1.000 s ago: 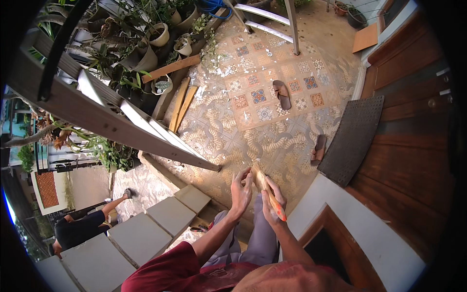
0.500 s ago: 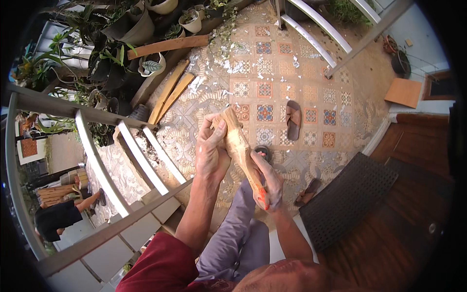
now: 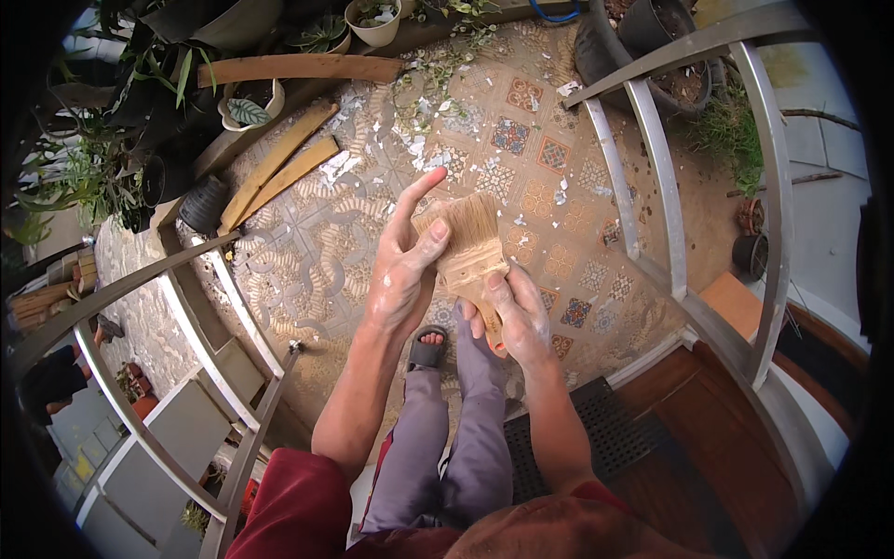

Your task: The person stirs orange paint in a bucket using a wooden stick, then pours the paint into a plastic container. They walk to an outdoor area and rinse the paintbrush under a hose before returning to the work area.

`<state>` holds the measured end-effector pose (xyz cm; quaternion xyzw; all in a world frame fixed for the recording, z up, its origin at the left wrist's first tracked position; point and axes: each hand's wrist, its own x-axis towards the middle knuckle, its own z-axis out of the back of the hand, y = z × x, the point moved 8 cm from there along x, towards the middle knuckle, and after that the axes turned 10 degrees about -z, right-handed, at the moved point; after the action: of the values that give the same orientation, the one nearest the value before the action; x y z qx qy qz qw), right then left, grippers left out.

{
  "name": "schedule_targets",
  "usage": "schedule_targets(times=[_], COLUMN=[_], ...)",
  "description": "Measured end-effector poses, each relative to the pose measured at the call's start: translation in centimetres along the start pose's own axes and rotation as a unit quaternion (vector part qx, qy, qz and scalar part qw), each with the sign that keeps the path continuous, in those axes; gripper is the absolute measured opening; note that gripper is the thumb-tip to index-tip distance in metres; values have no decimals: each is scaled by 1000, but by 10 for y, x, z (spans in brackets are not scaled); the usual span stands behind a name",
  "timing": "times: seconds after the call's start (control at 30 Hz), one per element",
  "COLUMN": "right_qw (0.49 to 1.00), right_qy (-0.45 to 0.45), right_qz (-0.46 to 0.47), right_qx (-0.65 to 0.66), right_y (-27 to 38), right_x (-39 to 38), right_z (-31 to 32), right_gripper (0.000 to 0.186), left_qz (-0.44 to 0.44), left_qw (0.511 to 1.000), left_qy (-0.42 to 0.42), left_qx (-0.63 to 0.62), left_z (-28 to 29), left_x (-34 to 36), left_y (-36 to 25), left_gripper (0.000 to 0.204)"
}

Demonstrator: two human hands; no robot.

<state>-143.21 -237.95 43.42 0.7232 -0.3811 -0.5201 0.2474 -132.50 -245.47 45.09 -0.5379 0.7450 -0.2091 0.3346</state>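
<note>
A wide paintbrush (image 3: 477, 228) with pale tan bristles and a wooden handle is between my two hands, its broad face showing. The bristles point up and away from me. My left hand (image 3: 396, 270) pinches the left side of the bristles, thumb on top and index finger stretched out past them; its other fingers are mostly hidden. My right hand (image 3: 523, 321) is closed round the lower part of the brush, with the thumb on its face near the base of the bristles. An orange-red handle end shows below the right fingers. Whitish dust marks both hands.
Metal frames with bars stand at left (image 3: 177, 317) and right (image 3: 656, 177). Below lies a patterned tile floor (image 3: 326, 270) scattered with white flakes. Planks (image 3: 279, 172) and potted plants (image 3: 247, 107) line the far left. A dark mat (image 3: 596, 433) lies by a brown door.
The brush has turned from edge-on to broad face up. My left index finger has straightened, and my right hand has moved up the handle. The view has shifted, bringing the right frame closer.
</note>
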Motion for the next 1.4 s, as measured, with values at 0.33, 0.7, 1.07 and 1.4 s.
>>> schedule_targets(times=[0.33,0.7,1.07,1.4], right_qw=[991,961,873,656], right_qy=[112,-207,-438,-673], right_qz=[-36,133,194,138], right_qx=[-67,-128,-93,-314], right_y=[103,289,415,554], right_x=[210,482,621,695], right_z=[-7,124,387,620], right_gripper=[39,35,27,36], left_qz=[-26,62,144,161], left_qw=[999,995,979,957], left_qy=[-24,-18,63,165], left_qx=[-36,81,130,177], left_z=[20,36,-62,-132], left_x=[196,462,642,795], left_y=[-44,-62,27,123], left_gripper=[37,27,40,42])
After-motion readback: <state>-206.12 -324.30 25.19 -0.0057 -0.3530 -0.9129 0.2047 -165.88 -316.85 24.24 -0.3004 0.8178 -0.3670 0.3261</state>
